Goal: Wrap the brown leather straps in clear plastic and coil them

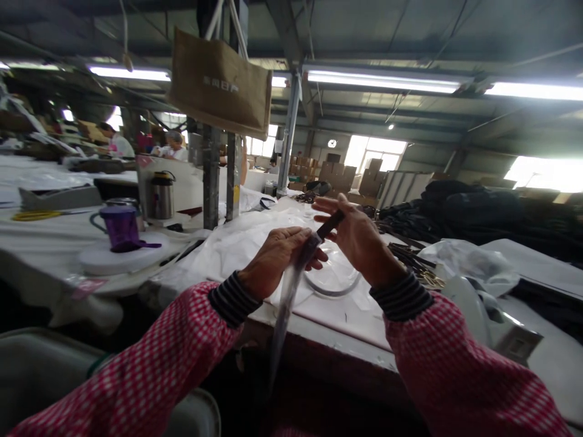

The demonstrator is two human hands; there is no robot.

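A long dark strap (330, 225) runs slantwise in front of me, its lower length inside a narrow translucent plastic sleeve (288, 291) that hangs down past the table edge. My left hand (280, 258) is closed around the sleeve and strap, thumb on top near the sleeve's upper end. The bare upper end of the strap rests against my right hand (357, 240), whose fingers are stretched out and apart behind it. Beneath both hands lie clear plastic film (246, 237) and a grey ring-shaped band (334, 292) on the white table (319, 315).
Dark straps with buckles (416, 264) lie to the right, near a white device (473, 309) and a heap of black material (455, 212). A purple cup (119, 226) and a thermos (163, 195) stand left. A brown bag (218, 85) hangs above from a post (211, 176).
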